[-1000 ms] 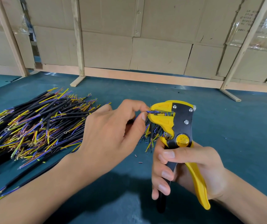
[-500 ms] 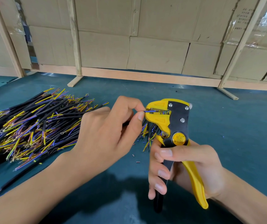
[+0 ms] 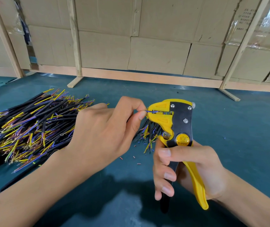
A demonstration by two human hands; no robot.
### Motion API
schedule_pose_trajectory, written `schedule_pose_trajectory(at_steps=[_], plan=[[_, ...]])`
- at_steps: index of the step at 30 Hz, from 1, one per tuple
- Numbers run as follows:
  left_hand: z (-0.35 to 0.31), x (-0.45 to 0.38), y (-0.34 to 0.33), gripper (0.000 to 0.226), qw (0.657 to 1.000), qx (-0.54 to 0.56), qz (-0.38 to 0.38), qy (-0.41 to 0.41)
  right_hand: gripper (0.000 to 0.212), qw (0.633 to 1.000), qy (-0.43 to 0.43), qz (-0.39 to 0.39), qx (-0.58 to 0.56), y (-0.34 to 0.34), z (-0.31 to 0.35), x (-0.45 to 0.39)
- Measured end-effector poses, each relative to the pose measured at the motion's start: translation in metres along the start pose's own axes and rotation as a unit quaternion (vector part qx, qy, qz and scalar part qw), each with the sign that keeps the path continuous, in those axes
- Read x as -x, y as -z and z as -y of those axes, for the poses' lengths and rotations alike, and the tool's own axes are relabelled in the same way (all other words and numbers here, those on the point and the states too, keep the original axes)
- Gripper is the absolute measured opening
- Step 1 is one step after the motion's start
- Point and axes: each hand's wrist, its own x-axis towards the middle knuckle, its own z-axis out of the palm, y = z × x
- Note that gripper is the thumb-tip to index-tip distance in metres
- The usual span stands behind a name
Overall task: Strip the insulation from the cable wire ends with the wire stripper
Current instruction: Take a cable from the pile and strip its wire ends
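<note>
Little has been moved since the earlier frames: the left hand [image 3: 103, 133] and the wire stripper [image 3: 178, 128] are held in nearly the same places, and the thin wire end [image 3: 149, 110] is still kept in the yellow jaws. That wire end is pinched between the thumb and first finger of the left hand, just beside the mouth of the tool, and the rest of its cable is hidden behind that hand. The wire stripper is held upright in the right hand [image 3: 186, 167], with the fingers curled round the black handle and the yellow handle pressed into the palm. The handles look partly squeezed, so the wire end is judged to be gripped for stripping, though the cut itself cannot be seen. A big pile of black cables [image 3: 26, 128] with yellow and blue wire ends is spread on the green bench [image 3: 245, 136] to the left, and more cable ends [image 3: 149, 136] are seen lying behind the tool. Small bits of cut insulation [image 3: 138, 164] are scattered on the bench near the hands. The wire is judged to be very light, thin and bendy, so it would be easily pulled out of line. It is best held close to the jaws, as it is now, so that it is kept straight. The tool looks stiff and hard, and is best gripped round both handles.
</note>
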Motion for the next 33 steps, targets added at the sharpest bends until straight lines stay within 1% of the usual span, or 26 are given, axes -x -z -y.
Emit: schedule_pose_trajectory(at_steps=[6,13,18,20,24,29,33], plan=[[0.001,-0.001,0.0,0.029,1.0,-0.003,-0.005,-0.018,0.02,1.0,-0.007,-0.009,-0.008,0.002,0.002,0.0],[0.001,-0.002,0.002,0.026,1.0,-0.004,0.001,-0.03,0.024,0.999,-0.031,-0.036,-0.001,-0.001,0.006,-0.001],[0.0,-0.002,0.005,0.024,1.0,0.0,0.001,-0.026,0.026,0.998,-0.03,-0.059,-0.003,-0.005,0.008,0.002],[0.001,-0.002,0.004,0.024,1.0,0.002,0.003,-0.025,0.027,0.996,-0.04,-0.078,-0.002,-0.006,0.009,0.002],[0.003,-0.001,0.001,0.028,1.0,-0.005,0.017,-0.019,0.033,0.988,-0.05,-0.141,0.028,-0.004,0.007,0.001],[0.004,-0.001,0.0,0.023,1.0,-0.021,0.018,-0.012,0.031,0.991,-0.039,-0.124,0.012,0.002,0.008,0.001],[0.008,-0.003,0.003,0.028,0.999,-0.029,0.012,0.025,0.036,0.994,0.019,-0.11,-0.009,0.006,0.012,0.001]])
